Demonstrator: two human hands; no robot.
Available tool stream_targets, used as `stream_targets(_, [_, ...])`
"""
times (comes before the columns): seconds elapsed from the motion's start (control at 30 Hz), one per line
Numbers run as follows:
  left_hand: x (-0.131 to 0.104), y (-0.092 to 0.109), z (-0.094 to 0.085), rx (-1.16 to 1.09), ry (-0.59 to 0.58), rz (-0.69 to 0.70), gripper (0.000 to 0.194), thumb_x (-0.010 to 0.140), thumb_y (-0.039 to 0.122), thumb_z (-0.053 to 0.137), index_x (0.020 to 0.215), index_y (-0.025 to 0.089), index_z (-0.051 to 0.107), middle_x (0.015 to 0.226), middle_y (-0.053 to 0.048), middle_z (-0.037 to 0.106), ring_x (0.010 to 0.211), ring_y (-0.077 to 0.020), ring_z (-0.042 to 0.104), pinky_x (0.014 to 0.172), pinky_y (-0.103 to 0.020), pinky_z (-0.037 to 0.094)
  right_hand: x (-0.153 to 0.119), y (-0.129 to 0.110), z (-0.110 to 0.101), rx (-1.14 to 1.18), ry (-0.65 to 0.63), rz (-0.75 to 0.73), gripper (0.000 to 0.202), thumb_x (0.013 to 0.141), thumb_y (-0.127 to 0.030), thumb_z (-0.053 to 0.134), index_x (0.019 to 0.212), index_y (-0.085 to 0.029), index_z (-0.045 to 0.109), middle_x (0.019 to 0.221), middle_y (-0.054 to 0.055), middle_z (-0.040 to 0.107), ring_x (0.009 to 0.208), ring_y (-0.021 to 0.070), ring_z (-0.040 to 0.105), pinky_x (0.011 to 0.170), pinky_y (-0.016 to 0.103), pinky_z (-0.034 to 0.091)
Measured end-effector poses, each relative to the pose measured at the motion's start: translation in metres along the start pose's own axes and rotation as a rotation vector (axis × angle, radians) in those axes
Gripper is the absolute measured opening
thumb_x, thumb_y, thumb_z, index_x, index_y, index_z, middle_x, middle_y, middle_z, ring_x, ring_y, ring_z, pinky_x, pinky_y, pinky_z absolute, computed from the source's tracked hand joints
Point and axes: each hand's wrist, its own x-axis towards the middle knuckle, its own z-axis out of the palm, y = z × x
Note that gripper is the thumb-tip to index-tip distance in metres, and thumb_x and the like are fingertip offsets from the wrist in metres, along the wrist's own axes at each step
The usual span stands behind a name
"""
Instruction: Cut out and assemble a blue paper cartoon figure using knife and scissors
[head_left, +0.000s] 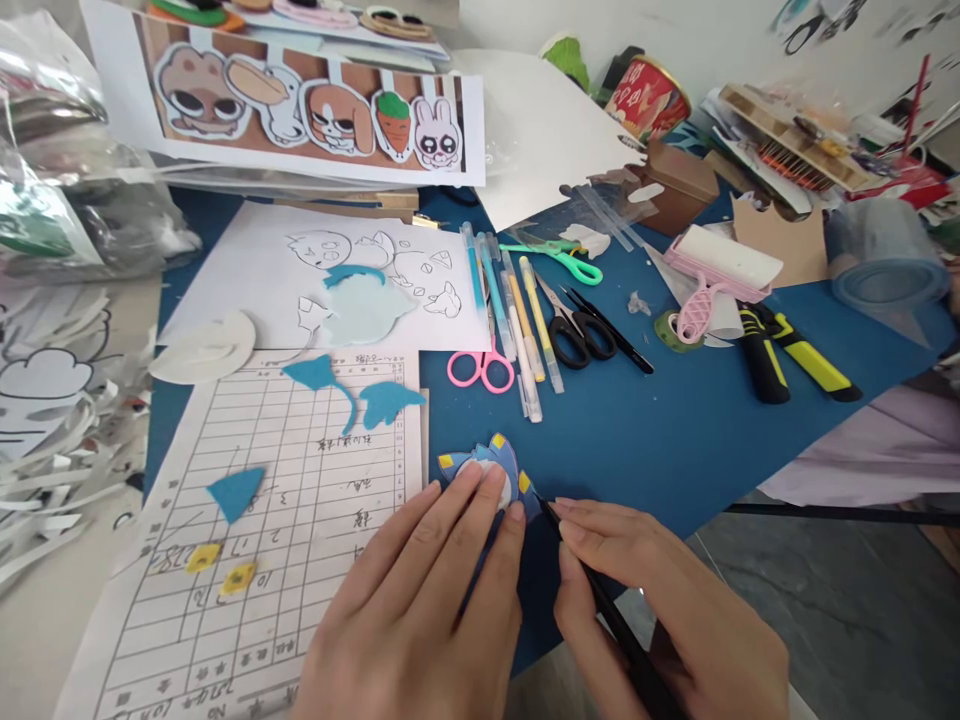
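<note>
A small blue, white and yellow cutout figure lies on the blue table near its front edge. Over its lower part my left hand lies flat with the fingers stretched out, pressing it down and hiding much of it. My right hand is closed around a slim black tool, whose tip touches or nearly touches the figure's right edge. Left of my hands, blue felt pieces and two small yellow pieces rest on a printed form.
Behind are pink scissors, black scissors, pens and green scissors. A pink lint roller and yellow-black pliers lie right. Drawings and paper scraps are left.
</note>
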Motion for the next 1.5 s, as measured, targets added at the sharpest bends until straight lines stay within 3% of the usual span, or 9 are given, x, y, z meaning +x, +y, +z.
stream_targets(0.6, [-0.001,-0.002,0.0,0.007,0.001,0.006,0.029,0.095,0.014,0.048,0.117,0.014,0.066,0.13,-0.009,0.064,0.118,-0.0221,0.063,0.099,-0.035,0.049,-0.001,-0.001,0.002,-0.018,0.002,-0.007,0.017,0.082,-0.007,0.058,0.091,-0.021,0.063,0.089,0.007,0.077,0.08,0.0208,0.075,0.073,0.029,0.064])
stream_targets(0.8, [0.001,-0.001,-0.001,0.008,-0.012,0.014,0.03,0.096,0.014,0.045,0.117,0.014,0.066,0.13,-0.008,0.064,0.116,-0.0227,0.064,0.095,-0.035,0.053,0.003,0.0,0.006,-0.005,0.097,-0.004,0.017,0.082,-0.008,0.055,0.086,-0.022,0.064,0.083,0.006,0.077,0.074,0.0219,0.076,0.066,0.029,0.065])
stream_targets(0.97, [0.006,-0.002,0.002,0.007,0.0,0.013,0.029,0.096,0.013,0.046,0.116,0.014,0.067,0.129,-0.008,0.065,0.115,-0.023,0.065,0.093,-0.036,0.055,0.003,-0.001,0.005,-0.017,0.034,0.008,0.017,0.081,-0.006,0.057,0.086,-0.021,0.064,0.086,0.007,0.077,0.077,0.0218,0.076,0.068,0.028,0.065])
stream_targets(1.07, [0.004,-0.004,0.001,0.007,0.009,0.02,0.029,0.096,0.014,0.045,0.116,0.013,0.066,0.128,-0.009,0.065,0.114,-0.0232,0.065,0.092,-0.037,0.055,0.0,0.0,0.005,0.013,0.088,0.003,0.016,0.082,-0.006,0.057,0.086,-0.02,0.064,0.086,0.007,0.077,0.079,0.0211,0.075,0.071,0.028,0.064])
stream_targets(1.2, [0.001,-0.004,-0.002,0.01,0.005,0.02,0.029,0.096,0.014,0.045,0.116,0.013,0.066,0.129,-0.009,0.065,0.114,-0.0234,0.065,0.092,-0.036,0.055,-0.002,0.001,0.006,0.007,0.054,-0.016,0.017,0.08,-0.005,0.058,0.088,-0.019,0.063,0.087,0.008,0.076,0.081,0.0205,0.075,0.073,0.029,0.064])
stream_targets(1.37, [-0.001,-0.004,-0.002,0.013,0.015,0.013,0.029,0.097,0.014,0.045,0.115,0.014,0.067,0.127,-0.009,0.066,0.113,-0.0228,0.066,0.094,-0.036,0.054,-0.004,0.002,0.01,0.044,0.148,-0.006,0.017,0.082,-0.006,0.056,0.087,-0.02,0.063,0.085,0.007,0.076,0.078,0.0206,0.074,0.072,0.031,0.064])
stream_targets(1.5, [0.0,-0.004,0.0,0.002,0.006,0.005,0.029,0.095,0.013,0.046,0.117,0.013,0.066,0.13,-0.009,0.065,0.118,-0.0218,0.062,0.1,-0.035,0.047,-0.002,-0.001,0.01,0.031,0.095,0.0,0.018,0.081,-0.004,0.057,0.087,-0.02,0.063,0.087,0.007,0.076,0.08,0.0196,0.074,0.075,0.029,0.063])
